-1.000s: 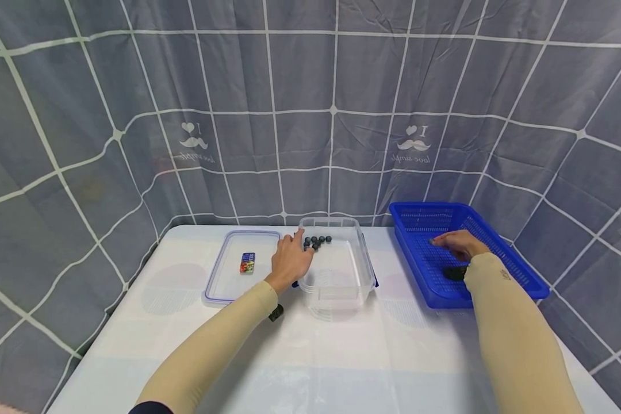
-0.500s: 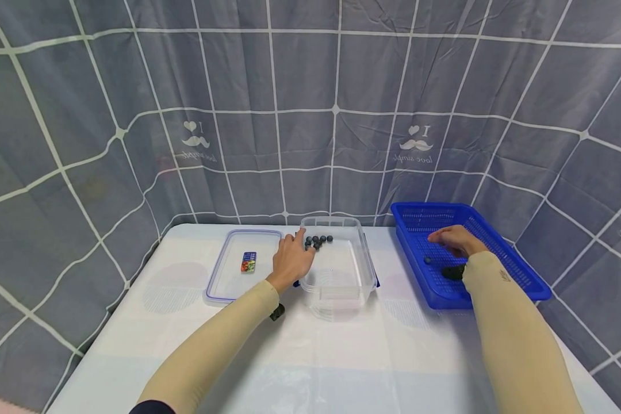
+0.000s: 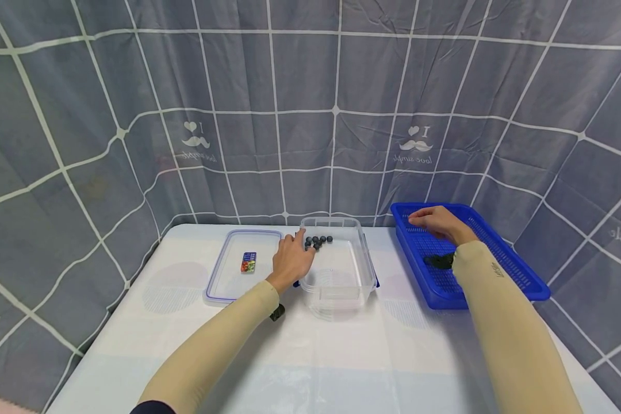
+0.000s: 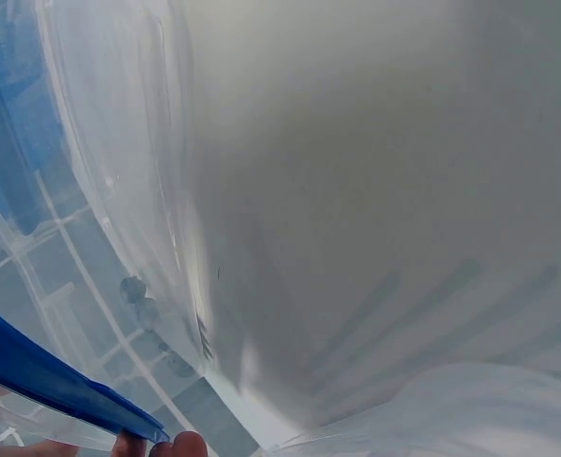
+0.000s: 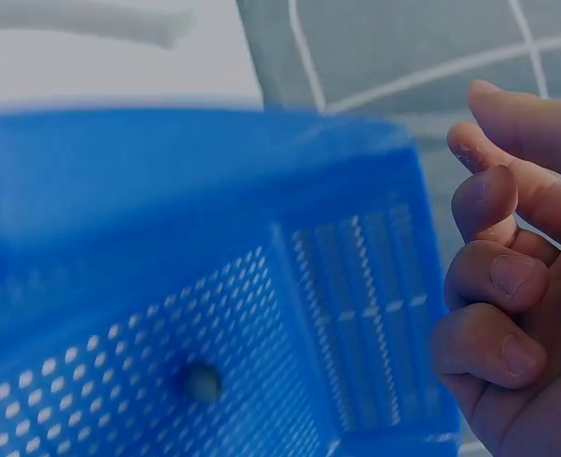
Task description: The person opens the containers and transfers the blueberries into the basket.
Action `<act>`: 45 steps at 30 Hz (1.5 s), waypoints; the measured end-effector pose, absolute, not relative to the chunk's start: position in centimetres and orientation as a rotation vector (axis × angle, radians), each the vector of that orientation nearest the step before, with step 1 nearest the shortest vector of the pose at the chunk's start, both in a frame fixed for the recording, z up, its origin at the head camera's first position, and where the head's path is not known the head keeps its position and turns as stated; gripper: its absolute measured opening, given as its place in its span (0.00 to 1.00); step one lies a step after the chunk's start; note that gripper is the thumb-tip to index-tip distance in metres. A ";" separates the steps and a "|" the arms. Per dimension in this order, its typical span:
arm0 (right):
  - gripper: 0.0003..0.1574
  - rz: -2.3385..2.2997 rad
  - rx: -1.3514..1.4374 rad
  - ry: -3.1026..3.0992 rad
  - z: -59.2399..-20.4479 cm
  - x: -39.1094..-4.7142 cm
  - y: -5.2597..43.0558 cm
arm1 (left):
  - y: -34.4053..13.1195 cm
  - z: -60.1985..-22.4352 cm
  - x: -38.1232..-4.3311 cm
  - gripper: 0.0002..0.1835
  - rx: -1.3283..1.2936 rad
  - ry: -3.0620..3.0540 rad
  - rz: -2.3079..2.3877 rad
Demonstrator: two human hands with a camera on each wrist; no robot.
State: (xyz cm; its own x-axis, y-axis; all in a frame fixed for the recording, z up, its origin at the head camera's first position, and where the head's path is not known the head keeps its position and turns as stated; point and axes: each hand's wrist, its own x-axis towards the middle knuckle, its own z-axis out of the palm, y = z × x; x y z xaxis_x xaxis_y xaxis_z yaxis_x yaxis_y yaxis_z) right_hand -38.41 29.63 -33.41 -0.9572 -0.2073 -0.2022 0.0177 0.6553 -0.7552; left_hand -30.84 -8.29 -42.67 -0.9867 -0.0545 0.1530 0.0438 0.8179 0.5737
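Note:
My left hand [image 3: 292, 259] grips the left side of a clear plastic food container [image 3: 341, 273]. In the left wrist view its fingertips [image 4: 190, 444] sit by the container's blue latch [image 4: 56, 379]. Several blueberries [image 3: 323, 239] lie together in the container's far left part. Over the blue plastic basket [image 3: 428, 290] hovers my right hand [image 3: 441, 223], fingers loosely curled with nothing seen between them. A lone blueberry [image 5: 202, 381] lies on the basket's perforated floor in the right wrist view; in the head view it is hidden.
Left of the container, its clear lid [image 3: 227, 284] with a blue-edged rim lies flat, bearing a small printed label [image 3: 248, 262]. A white cloth covers the table [image 3: 336, 356]. A grey checked curtain [image 3: 305, 138] hangs behind and at both sides.
A blueberry came away from my right fingers onto the basket floor. My right hand then rose and moved left, toward the basket's far left side. My left hand stayed on the container.

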 end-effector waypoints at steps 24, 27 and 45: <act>0.25 -1.334 -0.266 2.472 -32.3 -39.2 18.7 | -8.5 -42.6 -30.8 0.29 -0.022 -2.825 -0.862; 0.23 -1.357 -0.292 2.434 -32.5 -39.2 17.4 | -8.6 -42.6 -30.8 0.29 -0.021 -2.826 -0.862; 0.21 -1.415 -0.345 2.300 -35.6 -39.2 10.7 | -8.3 -42.6 -30.7 0.29 0.012 -2.862 -0.842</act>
State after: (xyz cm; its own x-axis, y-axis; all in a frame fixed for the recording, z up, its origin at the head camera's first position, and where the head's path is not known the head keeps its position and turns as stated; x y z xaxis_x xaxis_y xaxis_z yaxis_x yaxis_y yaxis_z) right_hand -39.17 10.70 -35.57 -0.8828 -0.4162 -0.2180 0.0069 0.4525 -0.8918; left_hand -30.69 -8.31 -42.59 -0.9875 -0.0524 0.1489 0.0365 0.8418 0.5385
